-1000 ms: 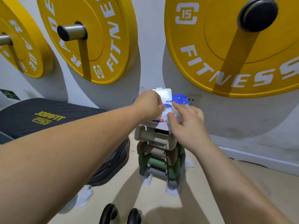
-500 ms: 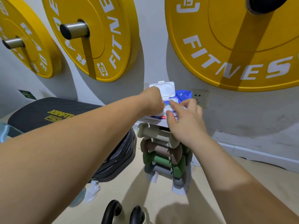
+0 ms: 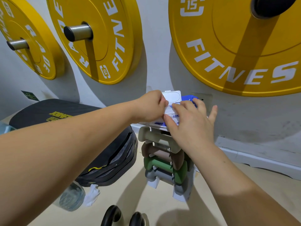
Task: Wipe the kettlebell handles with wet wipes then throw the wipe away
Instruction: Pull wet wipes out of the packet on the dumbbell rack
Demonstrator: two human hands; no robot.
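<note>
A white and blue pack of wet wipes [image 3: 175, 115] lies on top of a small dumbbell rack [image 3: 162, 154], its white flip lid [image 3: 173, 96] standing open. My left hand [image 3: 150, 106] pinches a white wipe [image 3: 167, 109] at the pack's opening. My right hand [image 3: 191, 121] lies flat on the pack with its fingers spread, pressing it down. Two black kettlebell handles [image 3: 112, 215] [image 3: 137, 219] show at the bottom edge of the view, below both hands.
Three yellow weight plates [image 3: 104, 51] [image 3: 244, 51] [image 3: 31, 51] hang on wall pegs above. A black folded bench pad [image 3: 104, 154] lies left of the rack. On the floor sit a clear bottle [image 3: 72, 197] and a crumpled white wipe [image 3: 92, 194].
My right hand's fingers have spread out flat over the pack. My left hand has started drawing a wipe out of the opening. The view has shifted slightly.
</note>
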